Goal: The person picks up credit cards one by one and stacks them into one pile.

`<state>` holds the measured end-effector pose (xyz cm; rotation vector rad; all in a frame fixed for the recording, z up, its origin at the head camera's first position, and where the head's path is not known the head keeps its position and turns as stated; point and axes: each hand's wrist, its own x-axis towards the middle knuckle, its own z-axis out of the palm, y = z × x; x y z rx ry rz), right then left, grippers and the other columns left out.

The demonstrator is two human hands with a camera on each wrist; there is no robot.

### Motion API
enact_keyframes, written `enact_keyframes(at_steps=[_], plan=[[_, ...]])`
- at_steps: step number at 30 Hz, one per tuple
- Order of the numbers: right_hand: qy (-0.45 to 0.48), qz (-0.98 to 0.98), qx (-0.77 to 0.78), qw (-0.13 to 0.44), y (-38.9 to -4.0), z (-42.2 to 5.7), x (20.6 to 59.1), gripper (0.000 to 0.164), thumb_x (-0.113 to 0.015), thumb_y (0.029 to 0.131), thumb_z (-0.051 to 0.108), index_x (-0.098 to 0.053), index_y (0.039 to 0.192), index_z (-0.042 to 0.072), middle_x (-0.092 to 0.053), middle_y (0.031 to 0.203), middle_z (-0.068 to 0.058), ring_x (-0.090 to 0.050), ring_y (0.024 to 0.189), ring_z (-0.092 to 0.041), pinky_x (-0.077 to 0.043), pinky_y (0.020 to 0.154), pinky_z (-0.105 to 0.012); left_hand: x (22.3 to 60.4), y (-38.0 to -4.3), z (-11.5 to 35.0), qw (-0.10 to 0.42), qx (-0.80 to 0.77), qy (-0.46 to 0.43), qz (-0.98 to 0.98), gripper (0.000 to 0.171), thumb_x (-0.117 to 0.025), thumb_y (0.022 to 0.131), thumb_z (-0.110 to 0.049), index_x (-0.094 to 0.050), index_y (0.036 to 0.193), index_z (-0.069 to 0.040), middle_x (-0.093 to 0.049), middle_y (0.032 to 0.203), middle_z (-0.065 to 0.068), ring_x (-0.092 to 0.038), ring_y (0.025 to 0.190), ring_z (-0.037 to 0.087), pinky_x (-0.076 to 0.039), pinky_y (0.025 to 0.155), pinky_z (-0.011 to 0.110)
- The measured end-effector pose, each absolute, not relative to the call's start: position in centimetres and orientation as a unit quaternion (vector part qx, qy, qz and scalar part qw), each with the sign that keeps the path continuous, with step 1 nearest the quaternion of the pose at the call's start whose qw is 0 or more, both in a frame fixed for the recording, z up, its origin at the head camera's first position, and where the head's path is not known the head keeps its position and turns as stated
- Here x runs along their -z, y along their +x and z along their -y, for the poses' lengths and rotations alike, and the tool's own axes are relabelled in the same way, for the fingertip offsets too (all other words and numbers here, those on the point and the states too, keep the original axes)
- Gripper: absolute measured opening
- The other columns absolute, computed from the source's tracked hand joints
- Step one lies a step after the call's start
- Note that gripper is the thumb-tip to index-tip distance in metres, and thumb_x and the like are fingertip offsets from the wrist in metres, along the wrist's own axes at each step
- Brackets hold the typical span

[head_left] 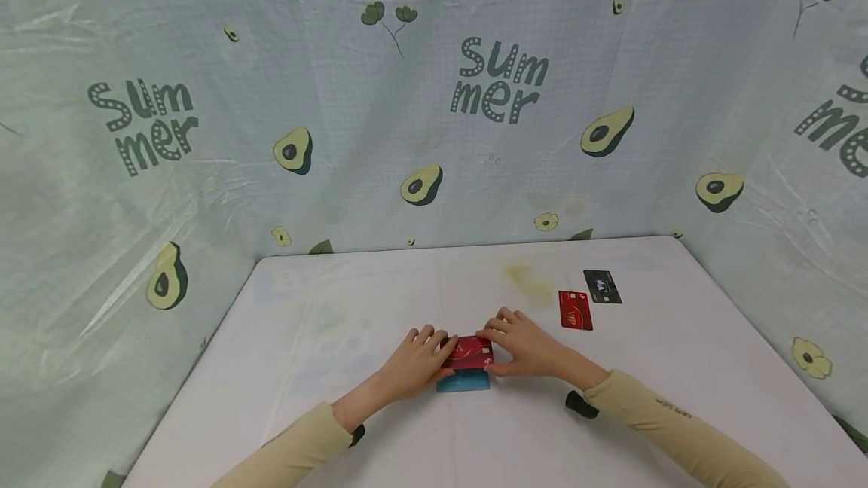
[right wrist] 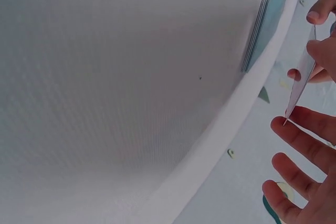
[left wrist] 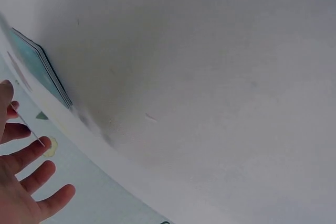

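A red card is held up between both hands, lifted off the table. My left hand pinches its left side between thumb and fingers. At its right side, my right hand grips the edge the same way. Below the card lies a small stack of blue cards, partly covered by it in the head view. Both wrist views show that stack's layered edges on the table, apart from the raised card, which is seen nearly edge-on there.
Farther back on the right, another red VIP card and a black VIP card lie flat on the white table. A pale curtain with avocado prints stands behind the table and along its sides.
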<state>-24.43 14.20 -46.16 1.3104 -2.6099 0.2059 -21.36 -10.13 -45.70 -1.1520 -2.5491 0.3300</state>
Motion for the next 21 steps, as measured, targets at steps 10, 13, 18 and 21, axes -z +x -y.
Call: enact_keyframes(at_steps=[10, 13, 18, 21], plan=[[0.451, 0.886, -0.062, 0.082, -23.93, -13.94, 46.36, 0.053, -0.061, 0.076, 0.049, -0.054, 0.119, 0.019, -0.057, 0.107, 0.005, -0.041, 0.099, -0.012, -0.041, 0.084, -0.034, 46.02, -20.89, 10.53, 0.148, -0.134, -0.416, 0.887, 0.050, -0.047, 0.088, -0.046, -0.045, 0.130, -0.018, -0.053, 0.113, 0.000, -0.044, 0.100, 0.016, -0.042, 0.080, 0.031], [0.455, 0.885, -0.059, 0.084, -23.81, -13.99, 46.48, 0.052, -0.062, 0.076, 0.048, -0.053, 0.119, 0.019, -0.057, 0.107, 0.005, -0.041, 0.099, -0.012, -0.040, 0.083, -0.034, 45.98, -20.71, 10.57, 0.143, -0.141, -0.420, 0.885, 0.050, -0.046, 0.088, -0.046, -0.045, 0.130, -0.019, -0.053, 0.114, 0.000, -0.044, 0.100, 0.015, -0.041, 0.080, 0.030], [0.460, 0.882, -0.052, 0.088, -23.69, -14.01, 46.81, 0.051, -0.062, 0.076, 0.048, -0.054, 0.118, 0.020, -0.056, 0.106, 0.005, -0.040, 0.099, -0.011, -0.040, 0.083, -0.034, 46.16, -20.62, 10.63, 0.137, -0.151, -0.427, 0.881, 0.052, -0.048, 0.087, -0.048, -0.045, 0.130, -0.019, -0.053, 0.113, -0.001, -0.044, 0.100, 0.015, -0.041, 0.080, 0.030], [0.460, 0.883, -0.050, 0.078, -23.58, -13.95, 46.86, 0.051, -0.062, 0.076, 0.048, -0.054, 0.118, 0.020, -0.056, 0.106, 0.005, -0.040, 0.099, -0.012, -0.040, 0.084, -0.036, 46.26, -20.60, 10.64, 0.128, -0.150, -0.429, 0.881, 0.053, -0.048, 0.086, -0.049, -0.045, 0.130, -0.020, -0.053, 0.111, -0.001, -0.044, 0.099, 0.015, -0.041, 0.080, 0.030]])
